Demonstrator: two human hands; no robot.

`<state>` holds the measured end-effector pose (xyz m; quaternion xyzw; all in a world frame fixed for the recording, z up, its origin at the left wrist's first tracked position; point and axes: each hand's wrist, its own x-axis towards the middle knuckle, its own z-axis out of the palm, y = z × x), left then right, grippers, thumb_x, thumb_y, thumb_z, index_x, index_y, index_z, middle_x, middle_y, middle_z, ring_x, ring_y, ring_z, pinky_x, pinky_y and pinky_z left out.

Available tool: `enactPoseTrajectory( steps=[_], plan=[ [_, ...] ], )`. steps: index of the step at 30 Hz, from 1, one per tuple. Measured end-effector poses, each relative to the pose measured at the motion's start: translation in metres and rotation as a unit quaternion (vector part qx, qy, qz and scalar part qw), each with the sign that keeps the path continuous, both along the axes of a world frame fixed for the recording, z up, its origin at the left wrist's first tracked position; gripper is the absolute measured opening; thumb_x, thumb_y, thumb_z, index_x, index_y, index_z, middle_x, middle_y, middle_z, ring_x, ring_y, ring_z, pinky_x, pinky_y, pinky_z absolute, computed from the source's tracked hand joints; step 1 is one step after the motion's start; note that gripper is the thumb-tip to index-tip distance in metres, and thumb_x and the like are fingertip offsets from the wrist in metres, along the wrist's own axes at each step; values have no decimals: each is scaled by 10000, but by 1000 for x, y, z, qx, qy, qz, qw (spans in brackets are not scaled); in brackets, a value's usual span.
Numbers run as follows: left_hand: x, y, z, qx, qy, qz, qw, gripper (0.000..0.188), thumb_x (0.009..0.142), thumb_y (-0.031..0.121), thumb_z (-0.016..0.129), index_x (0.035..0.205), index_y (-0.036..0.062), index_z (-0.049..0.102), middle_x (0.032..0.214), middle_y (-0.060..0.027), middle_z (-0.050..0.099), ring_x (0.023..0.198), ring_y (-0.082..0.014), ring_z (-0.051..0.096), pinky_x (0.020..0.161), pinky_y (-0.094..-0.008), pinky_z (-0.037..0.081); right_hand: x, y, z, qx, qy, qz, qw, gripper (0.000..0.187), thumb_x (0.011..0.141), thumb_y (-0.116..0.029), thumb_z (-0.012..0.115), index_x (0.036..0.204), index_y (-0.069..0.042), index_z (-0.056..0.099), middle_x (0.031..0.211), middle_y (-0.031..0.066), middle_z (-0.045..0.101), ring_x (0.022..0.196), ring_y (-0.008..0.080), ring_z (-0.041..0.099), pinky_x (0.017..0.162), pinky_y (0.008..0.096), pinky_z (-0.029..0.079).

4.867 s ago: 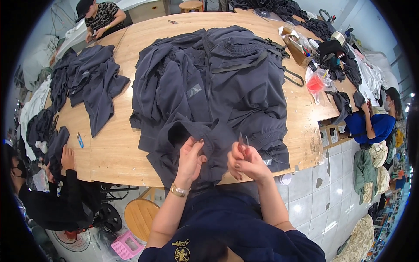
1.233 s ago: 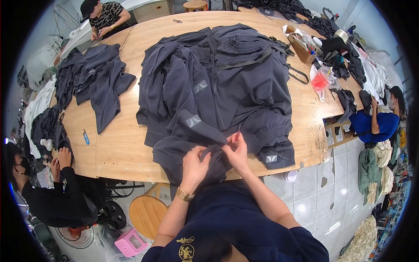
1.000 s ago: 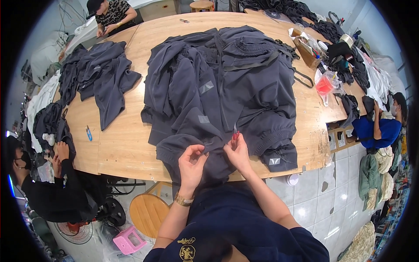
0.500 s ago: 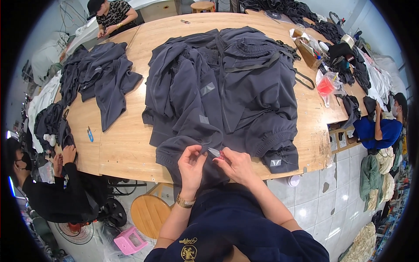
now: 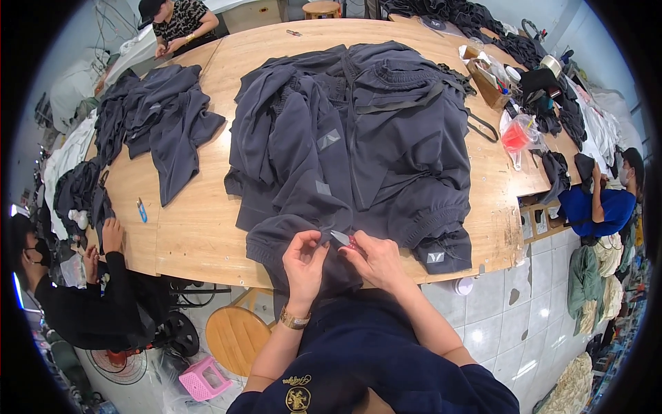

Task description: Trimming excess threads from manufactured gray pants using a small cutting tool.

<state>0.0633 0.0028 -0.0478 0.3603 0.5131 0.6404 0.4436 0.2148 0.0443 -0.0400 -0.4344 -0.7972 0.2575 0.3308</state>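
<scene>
A heap of dark grey garments [image 5: 358, 131] covers the middle of the wooden table [image 5: 193, 228]. My left hand [image 5: 305, 259] pinches the near edge of one dark grey garment [image 5: 276, 241] that hangs over the table's front edge. My right hand [image 5: 372, 257] holds small thread snips with a red handle [image 5: 343, 239], their metal tip pointing at the fabric between my two hands. A gold watch sits on my left wrist.
A second pile of dark garments [image 5: 152, 117] lies at the table's left. A red bag [image 5: 516, 134], boxes and clutter sit at the right. People work at the far left corner [image 5: 176, 21], the left [image 5: 76, 276] and the right [image 5: 600, 200]. A round stool [image 5: 234, 338] stands below.
The garment's edge has been pulled nearer to me over the table's front. My hands have come close together, and the snips now point at the fabric by my left fingers.
</scene>
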Motion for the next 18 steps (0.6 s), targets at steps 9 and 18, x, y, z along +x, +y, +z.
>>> enactPoseTrajectory(
  steps=[9, 18],
  plan=[
    [1, -3, 0, -14, 5, 1, 1000, 183, 812, -75, 608, 980, -12, 569, 882, 11, 487, 832, -46, 482, 747, -169, 408, -2, -1, 3, -38, 2, -3, 999, 281, 831, -265, 643, 773, -26, 507, 610, 164, 551, 583, 364, 570, 493, 394, 425],
    [-5, -31, 24, -10, 284, -343, 895, 334, 763, 137, 707, 1082, 67, 637, 1028, -118, 647, 1144, -267, 522, 927, -369, 438, 5, 18, -1, -119, 185, -112, 969, 268, 874, -208, 621, 805, -28, 435, 540, 47, 454, 477, 110, 391, 452, 284, 341]
  ],
)
